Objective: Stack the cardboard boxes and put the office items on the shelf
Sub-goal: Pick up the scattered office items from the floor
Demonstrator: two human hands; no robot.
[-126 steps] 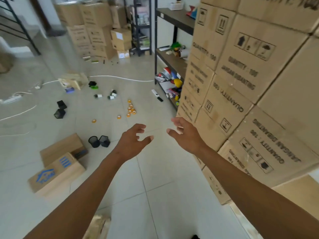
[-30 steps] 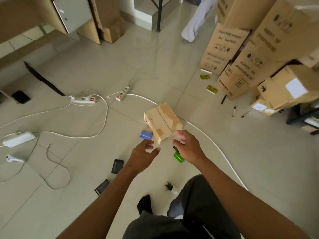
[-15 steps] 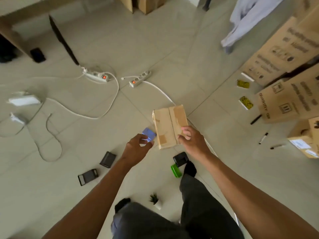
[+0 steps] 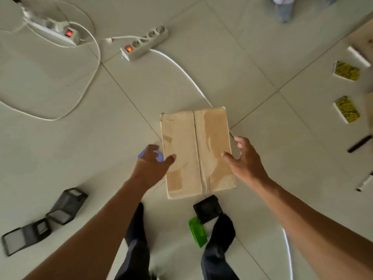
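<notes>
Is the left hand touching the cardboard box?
Touching. The head view shows the left hand with its thumb lying on the top of the cardboard box, at its left edge.

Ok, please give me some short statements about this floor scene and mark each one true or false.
1. Both hands are at the sides of the cardboard box, the left hand on its left edge and the right hand on its right edge. True.
2. The box flaps stand open. False: the top is closed, with a seam down the middle.
3. The switches on both power strips glow red. True.
4. A green item lies on top of the box. False: it lies on the floor near the person's feet, beside a black item.
5. Two black mesh holders lie on their sides at the left. True.
</notes>
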